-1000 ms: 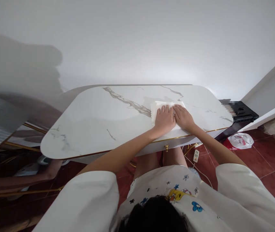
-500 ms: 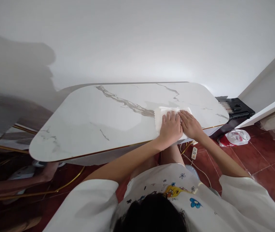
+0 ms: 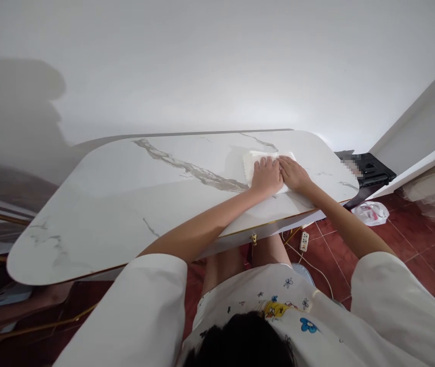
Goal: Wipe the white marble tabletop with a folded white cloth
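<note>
A white cloth [image 3: 253,159] with a crimped edge lies spread on the right half of a long marble-patterned tabletop [image 3: 99,204]. My left hand [image 3: 266,176] presses down on its middle, with the fingers stretched out over it. Close beside it, my right hand [image 3: 294,172] rests palm down at the cloth's right side, its fingers lying flat and their tips near the left hand's fingers. Parts of the cloth are hidden under both hands.
A white wall [image 3: 202,66] rises behind the table. On the right are a black case-like object [image 3: 374,168] and, on the red tiled floor, a plastic bag [image 3: 371,213] and a power strip [image 3: 304,241] with its cord. A gold drawer knob [image 3: 253,238] juts out under the front edge.
Both hands and the cloth have slid away from me, farther from the table's front edge. The view has shifted, and a gold knob under the edge now shows.
</note>
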`<move>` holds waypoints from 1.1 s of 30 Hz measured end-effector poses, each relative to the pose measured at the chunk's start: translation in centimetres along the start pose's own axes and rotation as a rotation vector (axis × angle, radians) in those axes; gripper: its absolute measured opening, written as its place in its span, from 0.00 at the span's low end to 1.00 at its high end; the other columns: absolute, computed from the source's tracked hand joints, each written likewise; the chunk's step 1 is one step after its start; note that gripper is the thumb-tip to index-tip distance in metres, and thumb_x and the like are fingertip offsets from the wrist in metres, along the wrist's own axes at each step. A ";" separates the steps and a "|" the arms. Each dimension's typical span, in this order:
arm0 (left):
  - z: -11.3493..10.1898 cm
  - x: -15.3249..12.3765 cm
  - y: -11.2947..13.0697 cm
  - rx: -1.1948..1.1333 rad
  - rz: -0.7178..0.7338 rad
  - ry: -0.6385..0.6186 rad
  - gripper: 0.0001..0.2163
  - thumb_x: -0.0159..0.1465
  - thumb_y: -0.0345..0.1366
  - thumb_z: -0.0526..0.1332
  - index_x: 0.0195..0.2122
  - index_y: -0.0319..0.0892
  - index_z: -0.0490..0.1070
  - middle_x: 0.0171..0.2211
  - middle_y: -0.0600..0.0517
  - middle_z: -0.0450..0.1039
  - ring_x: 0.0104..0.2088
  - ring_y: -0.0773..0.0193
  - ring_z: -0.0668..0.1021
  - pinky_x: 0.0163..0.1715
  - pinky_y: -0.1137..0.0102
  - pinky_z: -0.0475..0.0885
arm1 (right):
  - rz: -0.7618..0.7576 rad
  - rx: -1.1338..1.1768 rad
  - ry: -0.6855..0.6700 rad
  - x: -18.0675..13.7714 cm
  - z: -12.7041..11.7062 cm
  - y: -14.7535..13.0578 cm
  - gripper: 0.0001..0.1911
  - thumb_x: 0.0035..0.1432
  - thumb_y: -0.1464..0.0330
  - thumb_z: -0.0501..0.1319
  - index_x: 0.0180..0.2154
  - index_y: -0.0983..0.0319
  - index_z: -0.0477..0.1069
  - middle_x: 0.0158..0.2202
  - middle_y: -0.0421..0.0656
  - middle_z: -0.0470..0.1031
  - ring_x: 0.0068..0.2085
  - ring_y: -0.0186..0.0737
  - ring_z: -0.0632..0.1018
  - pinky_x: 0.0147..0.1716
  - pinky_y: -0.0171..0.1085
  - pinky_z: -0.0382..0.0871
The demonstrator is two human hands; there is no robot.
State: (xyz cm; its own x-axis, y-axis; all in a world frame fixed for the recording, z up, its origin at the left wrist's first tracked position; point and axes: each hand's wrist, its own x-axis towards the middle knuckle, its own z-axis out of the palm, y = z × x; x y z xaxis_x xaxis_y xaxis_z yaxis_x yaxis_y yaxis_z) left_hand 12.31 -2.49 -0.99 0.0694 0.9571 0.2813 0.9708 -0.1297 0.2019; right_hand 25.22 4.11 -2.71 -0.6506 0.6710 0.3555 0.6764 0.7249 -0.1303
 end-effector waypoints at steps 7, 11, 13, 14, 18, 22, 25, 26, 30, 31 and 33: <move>1.3 4.5 -1.9 0.020 -0.069 0.059 0.18 0.67 0.34 0.45 0.53 0.37 0.66 0.55 0.39 0.67 0.57 0.46 0.67 0.55 0.54 0.60 | -0.057 0.064 0.006 5.2 1.8 3.3 0.24 0.68 0.64 0.42 0.57 0.64 0.66 0.60 0.51 0.69 0.62 0.49 0.67 0.62 0.51 0.61; 1.9 6.7 -3.2 0.016 -0.093 0.073 0.18 0.68 0.35 0.44 0.54 0.38 0.65 0.54 0.40 0.68 0.56 0.47 0.67 0.55 0.55 0.60 | -0.053 0.053 -0.020 7.8 2.3 4.1 0.23 0.68 0.66 0.42 0.57 0.64 0.66 0.61 0.50 0.68 0.62 0.48 0.67 0.63 0.49 0.60; 2.1 7.8 -4.0 0.013 -0.109 0.083 0.18 0.68 0.35 0.44 0.55 0.38 0.65 0.54 0.40 0.68 0.56 0.47 0.67 0.55 0.55 0.59 | -0.044 0.048 -0.034 9.2 2.7 4.4 0.23 0.67 0.68 0.43 0.57 0.65 0.66 0.61 0.50 0.68 0.63 0.47 0.66 0.63 0.48 0.60; 2.2 8.4 -4.4 0.014 -0.115 0.088 0.18 0.68 0.34 0.44 0.54 0.38 0.65 0.54 0.40 0.68 0.56 0.47 0.67 0.55 0.55 0.59 | -0.036 0.047 -0.037 9.9 2.9 4.6 0.23 0.66 0.69 0.43 0.57 0.66 0.66 0.61 0.50 0.68 0.63 0.47 0.66 0.64 0.47 0.59; 2.6 10.5 -6.0 0.022 -0.134 0.098 0.18 0.68 0.34 0.44 0.54 0.39 0.66 0.55 0.41 0.68 0.56 0.48 0.67 0.55 0.56 0.59 | -0.034 0.071 -0.020 12.5 4.0 5.5 0.24 0.65 0.70 0.43 0.58 0.64 0.65 0.62 0.47 0.67 0.63 0.47 0.66 0.63 0.49 0.60; 2.8 12.4 -7.3 0.034 -0.145 0.096 0.18 0.68 0.35 0.44 0.53 0.39 0.66 0.54 0.41 0.68 0.56 0.49 0.67 0.55 0.56 0.59 | -0.050 0.099 -0.007 14.7 4.8 6.4 0.25 0.64 0.70 0.44 0.59 0.64 0.65 0.62 0.47 0.67 0.64 0.47 0.66 0.63 0.50 0.60; 2.9 13.5 -8.0 0.050 -0.156 0.103 0.17 0.68 0.35 0.45 0.54 0.39 0.66 0.54 0.41 0.68 0.56 0.48 0.67 0.55 0.56 0.59 | -0.043 0.101 -0.017 16.1 5.2 6.9 0.25 0.63 0.71 0.45 0.59 0.65 0.65 0.63 0.48 0.67 0.64 0.47 0.65 0.63 0.50 0.61; 2.9 13.7 -8.1 0.055 -0.163 0.104 0.17 0.68 0.35 0.45 0.54 0.38 0.65 0.54 0.41 0.68 0.56 0.48 0.67 0.55 0.56 0.59 | -0.048 0.103 -0.022 16.5 5.3 7.0 0.25 0.63 0.71 0.45 0.59 0.64 0.65 0.63 0.48 0.67 0.64 0.47 0.65 0.62 0.50 0.61; 3.2 14.6 -8.6 0.058 -0.189 0.109 0.17 0.68 0.35 0.45 0.53 0.38 0.66 0.54 0.40 0.69 0.55 0.48 0.67 0.54 0.56 0.59 | -0.108 0.116 -0.034 17.7 5.8 7.8 0.24 0.64 0.70 0.44 0.58 0.64 0.65 0.61 0.49 0.68 0.63 0.46 0.67 0.62 0.50 0.62; 3.3 14.8 -8.7 0.058 -0.189 0.111 0.17 0.68 0.35 0.45 0.53 0.38 0.66 0.53 0.40 0.69 0.55 0.48 0.67 0.54 0.56 0.59 | -0.123 0.120 -0.033 18.0 6.0 8.1 0.24 0.64 0.69 0.44 0.58 0.64 0.66 0.61 0.49 0.68 0.62 0.46 0.67 0.62 0.49 0.61; 3.4 15.4 -8.6 0.056 -0.183 0.110 0.17 0.68 0.35 0.46 0.53 0.38 0.66 0.53 0.40 0.69 0.55 0.47 0.67 0.54 0.55 0.59 | -0.144 0.132 -0.026 18.3 6.2 8.8 0.24 0.65 0.68 0.43 0.57 0.64 0.66 0.60 0.50 0.69 0.62 0.47 0.68 0.62 0.49 0.62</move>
State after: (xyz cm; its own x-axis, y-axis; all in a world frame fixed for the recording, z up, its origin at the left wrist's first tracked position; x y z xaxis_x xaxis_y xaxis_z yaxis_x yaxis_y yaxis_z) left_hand 5.76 14.22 -1.61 -0.1320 0.9288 0.3463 0.9763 0.0614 0.2074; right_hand 17.13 23.67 -3.07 -0.7475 0.5613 0.3553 0.5255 0.8268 -0.2006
